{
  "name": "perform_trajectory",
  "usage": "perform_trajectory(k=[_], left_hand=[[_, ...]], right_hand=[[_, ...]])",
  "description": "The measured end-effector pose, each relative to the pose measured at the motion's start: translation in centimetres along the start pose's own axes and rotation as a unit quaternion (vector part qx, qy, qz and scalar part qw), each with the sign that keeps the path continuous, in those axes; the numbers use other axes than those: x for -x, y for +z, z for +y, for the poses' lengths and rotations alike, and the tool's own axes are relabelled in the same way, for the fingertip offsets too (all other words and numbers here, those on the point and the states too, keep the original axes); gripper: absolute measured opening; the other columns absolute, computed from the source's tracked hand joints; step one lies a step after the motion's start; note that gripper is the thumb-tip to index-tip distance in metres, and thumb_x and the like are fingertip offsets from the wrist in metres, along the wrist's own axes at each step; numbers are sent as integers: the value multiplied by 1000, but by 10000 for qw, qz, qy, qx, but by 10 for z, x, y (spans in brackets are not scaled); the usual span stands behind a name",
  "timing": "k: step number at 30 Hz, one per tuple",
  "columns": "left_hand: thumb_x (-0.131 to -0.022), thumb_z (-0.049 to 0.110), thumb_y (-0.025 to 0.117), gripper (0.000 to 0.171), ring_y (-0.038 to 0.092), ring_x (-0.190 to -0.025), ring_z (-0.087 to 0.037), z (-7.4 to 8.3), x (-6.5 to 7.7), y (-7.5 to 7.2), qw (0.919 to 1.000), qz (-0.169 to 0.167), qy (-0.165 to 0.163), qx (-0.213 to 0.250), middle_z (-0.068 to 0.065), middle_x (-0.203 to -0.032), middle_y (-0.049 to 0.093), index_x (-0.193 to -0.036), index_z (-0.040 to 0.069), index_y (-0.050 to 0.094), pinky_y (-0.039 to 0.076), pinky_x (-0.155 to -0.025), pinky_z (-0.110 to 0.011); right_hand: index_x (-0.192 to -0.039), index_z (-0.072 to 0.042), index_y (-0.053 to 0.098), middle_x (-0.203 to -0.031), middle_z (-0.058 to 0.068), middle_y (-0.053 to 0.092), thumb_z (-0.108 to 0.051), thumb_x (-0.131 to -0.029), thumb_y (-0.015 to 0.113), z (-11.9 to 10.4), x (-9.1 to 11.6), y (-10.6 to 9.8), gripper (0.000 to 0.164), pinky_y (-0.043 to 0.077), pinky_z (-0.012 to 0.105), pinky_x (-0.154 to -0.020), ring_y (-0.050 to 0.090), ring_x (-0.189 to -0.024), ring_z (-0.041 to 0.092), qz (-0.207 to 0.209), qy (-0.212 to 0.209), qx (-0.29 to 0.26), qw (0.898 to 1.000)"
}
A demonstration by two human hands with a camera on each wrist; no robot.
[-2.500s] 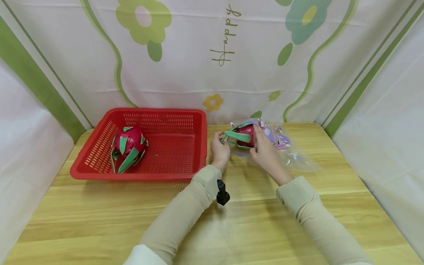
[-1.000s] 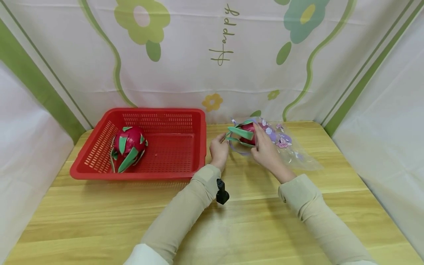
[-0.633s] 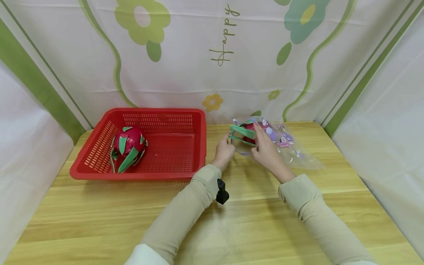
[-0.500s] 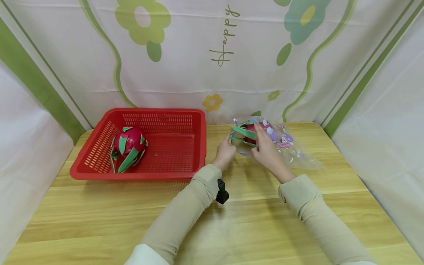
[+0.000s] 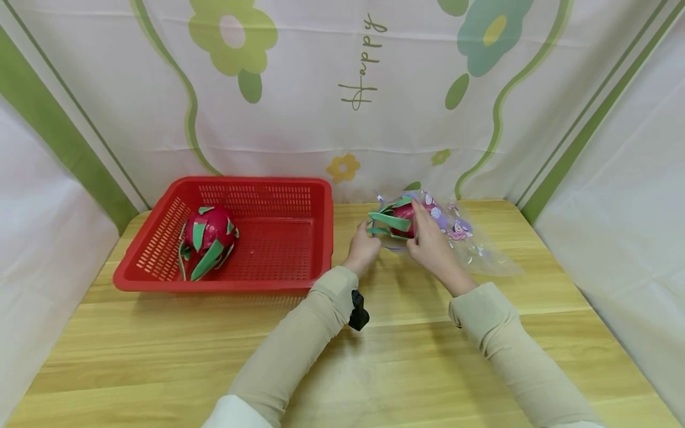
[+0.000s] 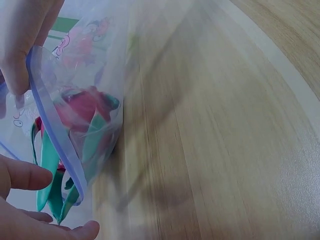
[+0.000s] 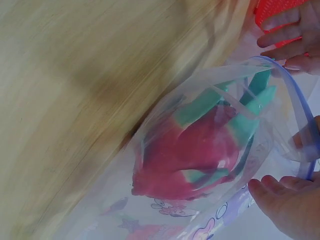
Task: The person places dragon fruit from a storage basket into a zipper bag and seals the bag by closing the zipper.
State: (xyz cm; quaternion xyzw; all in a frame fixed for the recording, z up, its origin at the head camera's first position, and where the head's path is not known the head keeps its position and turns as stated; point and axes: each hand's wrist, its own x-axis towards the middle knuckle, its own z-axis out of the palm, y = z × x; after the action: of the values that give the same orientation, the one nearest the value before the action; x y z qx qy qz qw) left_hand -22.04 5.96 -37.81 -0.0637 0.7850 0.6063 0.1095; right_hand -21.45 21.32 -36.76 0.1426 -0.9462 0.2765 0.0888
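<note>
A red toy dragon fruit point(image 7: 190, 150) with long green leaves lies inside a clear printed zip bag point(image 5: 484, 252), leaf tips at the bag's mouth. In the head view, my right hand point(image 5: 430, 246) holds the bag's near rim at the mouth. The right wrist view shows fingers point(image 7: 282, 200) on both sides of the blue zip edge. My left hand point(image 5: 363, 249) is at the mouth's left side, its thumb and fingers point(image 6: 30, 175) extended and apart around the leaf tips point(image 6: 57, 210). A second toy dragon fruit point(image 5: 209, 229) sits in the red basket point(image 5: 225, 285).
The basket stands left of both hands, its right wall close to the left forearm. Wooden table point(image 5: 374, 368) runs beneath everything. A white printed curtain point(image 5: 299, 119) rises right behind the table's back edge, with white cloth on both sides.
Over the frames the dragon fruit has moved rightward, deeper into the bag, then its leaves shifted slightly back left. My left hand has moved a little right; the right hand stays at the bag's rim.
</note>
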Motion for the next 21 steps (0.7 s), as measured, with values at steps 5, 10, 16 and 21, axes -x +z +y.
perform_trajectory(k=[5,10,16,21], left_hand=[[-88,-6,38,65,36,-139,-29,0,0,0,9996,253,-36,77,-13,-157,28,-151,6,25,41,-100,-38],[-87,-6,39,65,30,-143,-30,5,1,-2,9985,522,165,67,-14,-156,27,-150,3,26,35,-112,-39],[-92,1,42,63,24,-146,-28,21,7,-6,9981,544,247,159,-14,-158,23,-152,6,23,28,-117,-39],[-91,0,42,66,30,-142,-25,44,14,-10,9971,423,280,572,-10,-158,24,-153,11,21,36,-111,-41]], right_hand=[[-150,6,16,-154,30,21,5,-76,52,0,0,1,82,27,57,-113,26,-141,45,-23,23,31,10000],[-150,5,15,-155,28,20,3,-77,52,-1,0,1,82,27,56,-114,25,-142,44,-82,72,51,9999],[-150,5,16,-155,28,20,3,-77,52,0,-1,2,82,26,55,-115,24,-142,44,-65,79,27,9999],[-150,6,16,-156,28,19,5,-76,52,0,-1,3,82,24,55,-116,24,-143,44,-16,13,-35,10000]])
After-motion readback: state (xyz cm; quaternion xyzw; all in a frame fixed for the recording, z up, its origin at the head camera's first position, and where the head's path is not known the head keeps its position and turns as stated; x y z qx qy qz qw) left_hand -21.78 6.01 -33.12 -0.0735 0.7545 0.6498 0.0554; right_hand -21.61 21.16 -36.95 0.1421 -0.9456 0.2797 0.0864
